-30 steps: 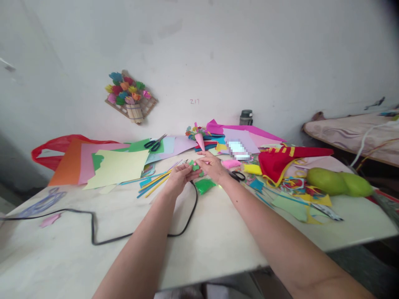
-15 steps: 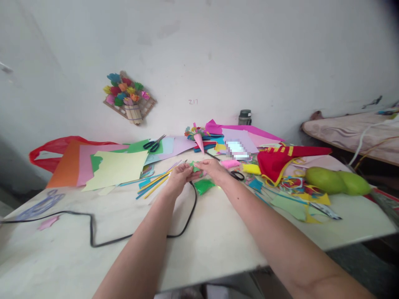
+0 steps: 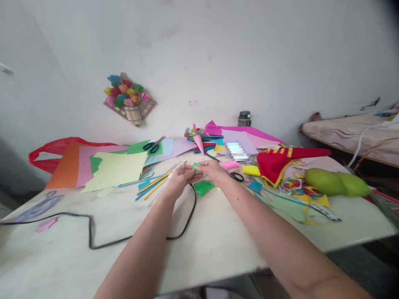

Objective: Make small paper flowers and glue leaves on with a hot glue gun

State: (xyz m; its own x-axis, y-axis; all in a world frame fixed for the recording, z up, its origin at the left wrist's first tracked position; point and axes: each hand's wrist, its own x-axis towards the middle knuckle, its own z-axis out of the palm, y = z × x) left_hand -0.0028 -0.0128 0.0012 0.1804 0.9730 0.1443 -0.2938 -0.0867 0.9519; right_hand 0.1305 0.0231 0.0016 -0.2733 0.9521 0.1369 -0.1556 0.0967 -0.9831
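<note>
Over the middle of the table (image 3: 218, 245), my left hand (image 3: 181, 178) and my right hand (image 3: 212, 170) meet with fingers pinched on a small green paper piece (image 3: 196, 167). Its exact shape is too small and partly covered to make out. Just below my fingers lies a bright green packet (image 3: 204, 188). Left of my left hand are yellow and blue paper strips (image 3: 154, 187). Close by my right wrist sit a pink packet (image 3: 230, 165), a yellow packet (image 3: 251, 169) and black scissor handles (image 3: 237, 176). A pink paper cone with colourful paper bits (image 3: 198, 143) stands behind.
A black cable (image 3: 112, 242) loops across the table's front. Coloured sheets (image 3: 116, 172) with dark scissors (image 3: 153, 144) lie left. At right are a red cloth (image 3: 274, 164), green fruits (image 3: 327, 181), paper scraps and a cutter (image 3: 326, 211). A dark bottle (image 3: 244, 118) stands by the wall.
The green paper piece has turned slightly between my fingers and shows a little more. Both hands stay in nearly the same place.
</note>
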